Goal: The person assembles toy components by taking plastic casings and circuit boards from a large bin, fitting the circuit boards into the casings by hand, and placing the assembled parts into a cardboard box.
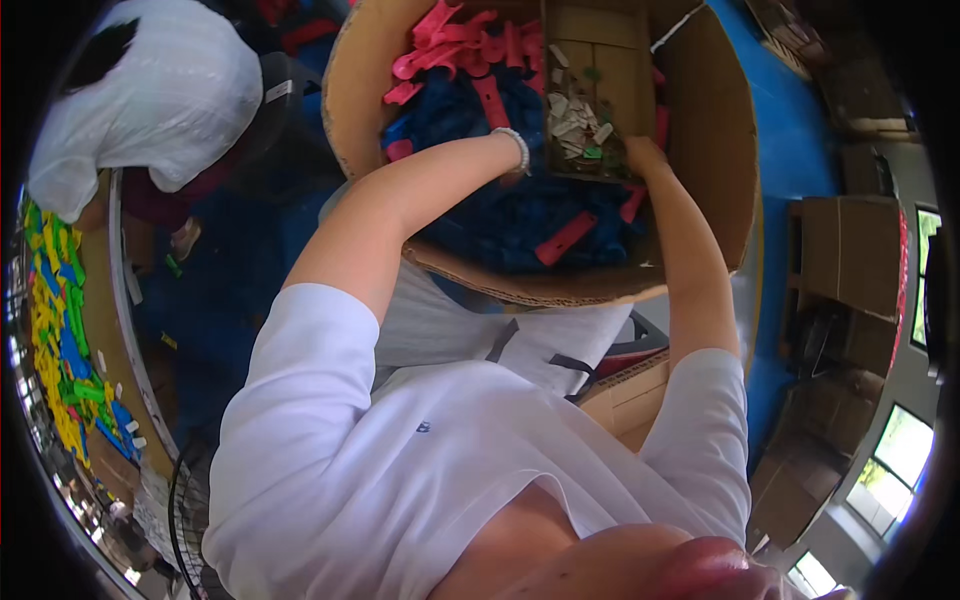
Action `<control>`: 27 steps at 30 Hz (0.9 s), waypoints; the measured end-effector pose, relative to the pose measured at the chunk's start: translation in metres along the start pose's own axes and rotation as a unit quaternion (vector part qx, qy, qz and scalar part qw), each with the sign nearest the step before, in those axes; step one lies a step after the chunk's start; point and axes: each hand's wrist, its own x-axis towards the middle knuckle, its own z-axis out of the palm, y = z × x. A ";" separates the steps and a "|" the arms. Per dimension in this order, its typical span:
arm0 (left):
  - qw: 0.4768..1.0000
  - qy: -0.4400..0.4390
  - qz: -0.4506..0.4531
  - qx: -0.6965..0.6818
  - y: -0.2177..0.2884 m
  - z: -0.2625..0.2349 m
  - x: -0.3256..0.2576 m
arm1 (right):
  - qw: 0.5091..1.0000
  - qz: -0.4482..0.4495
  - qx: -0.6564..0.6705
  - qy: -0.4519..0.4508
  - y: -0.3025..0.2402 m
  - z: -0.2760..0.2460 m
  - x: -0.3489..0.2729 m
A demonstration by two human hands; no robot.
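Observation:
A small open cardboard box (600, 28) sits inside a large carton (715, 130). White scraps (572, 122) and a few green bits (592, 153) lie in the small box. Its right wall is gripped near the close corner by my right hand (645, 157), whose fingertips are out of sight. My left hand (517, 172), below a beaded bracelet, reaches down beside the box's left wall; its fingers are hidden. Around both hands lie dark blue plastic pieces (490, 225) and pink plastic pieces (565, 238), with more pink pieces heaped at the far left.
At the left, a person in a white top (165, 90) bends beside a dark bin (285, 130). Yellow, green and blue pieces (75, 340) cover a table along the left rim. Stacked cardboard boxes (850, 255) stand at the right on the blue floor (745, 60).

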 end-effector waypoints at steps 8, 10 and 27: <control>0.961 0.204 -0.009 -0.187 0.007 -0.032 -0.193 | 0.990 0.001 0.071 0.124 0.012 -0.016 -0.002; 0.905 0.324 0.025 -0.275 0.011 -0.040 -0.224 | 0.942 -0.150 0.213 0.210 0.022 -0.042 -0.001; 0.188 0.642 0.221 -0.710 0.027 -0.067 -0.223 | 0.554 -0.218 0.772 0.223 -0.091 -0.137 -0.092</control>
